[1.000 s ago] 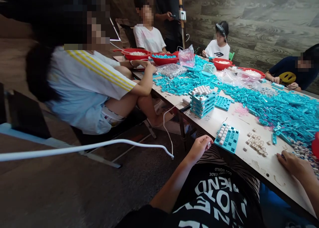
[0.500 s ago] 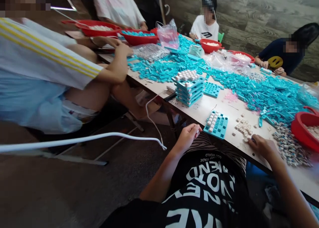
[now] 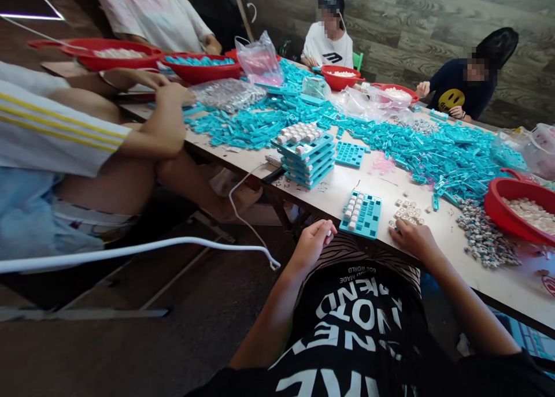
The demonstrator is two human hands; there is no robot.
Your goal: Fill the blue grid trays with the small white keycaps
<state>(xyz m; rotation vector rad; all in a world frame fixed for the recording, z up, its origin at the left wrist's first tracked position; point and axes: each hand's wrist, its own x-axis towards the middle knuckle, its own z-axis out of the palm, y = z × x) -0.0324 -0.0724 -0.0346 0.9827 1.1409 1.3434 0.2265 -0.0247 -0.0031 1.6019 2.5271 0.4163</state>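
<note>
My left hand (image 3: pixel 315 241) is closed at the table edge, pinching a small white keycap (image 3: pixel 329 232) between thumb and forefinger. Just right of it lies a blue plate (image 3: pixel 372 212) with square holes, white keycaps (image 3: pixel 353 210) filling its left part in two rows. My right hand (image 3: pixel 411 238) reaches down at the near edge of a small group of loose white keycaps (image 3: pixel 410 212). Its fingers are curled together on them, and what the fingertips hold is hidden. Behind the plate stands a stack of blue plates (image 3: pixel 309 163) with white keycaps on top.
A long heap of blue plastic pieces (image 3: pixel 390 148) crosses the table. Small grey-white parts (image 3: pixel 485 235) and a red basket (image 3: pixel 496 203) lie to the right. A white cable (image 3: pixel 173 244) hangs at the left, near a seated co-worker's arm (image 3: pixel 160 131). Other people sit across the table.
My right hand has moved left and farther in, onto the loose keycaps. My left hand stays beside the plate with the keycap. The view has shifted to the right.
</note>
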